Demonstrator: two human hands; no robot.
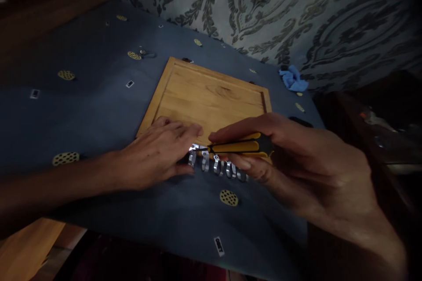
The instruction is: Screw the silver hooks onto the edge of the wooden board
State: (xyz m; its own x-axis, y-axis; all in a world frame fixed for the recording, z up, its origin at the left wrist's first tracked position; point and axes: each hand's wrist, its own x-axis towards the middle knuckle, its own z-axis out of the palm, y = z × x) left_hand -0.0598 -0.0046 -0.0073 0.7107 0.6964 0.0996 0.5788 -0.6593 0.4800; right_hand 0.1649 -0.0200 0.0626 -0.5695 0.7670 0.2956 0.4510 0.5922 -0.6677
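Note:
My right hand (296, 162) grips a yellow-and-black screwdriver (239, 146), its tip pointing left to a bright metal strip (199, 146) at the near edge of a wooden board (204, 96). Several shiny curved metal hooks (217, 166) hang in a row along that edge. Over the board's near left part lies my left hand (161, 153), its fingers on the wood and its thumb below the edge, beside the leftmost hook. The exact contact of the screwdriver tip is too small to make out.
The board lies on a table with a dark blue patterned cover (99, 118). A crumpled blue cloth (293, 79) sits at the back right, by the patterned wall (257, 4). A small object (147, 54) lies at the back left. Dark furniture (372, 140) stands on the right.

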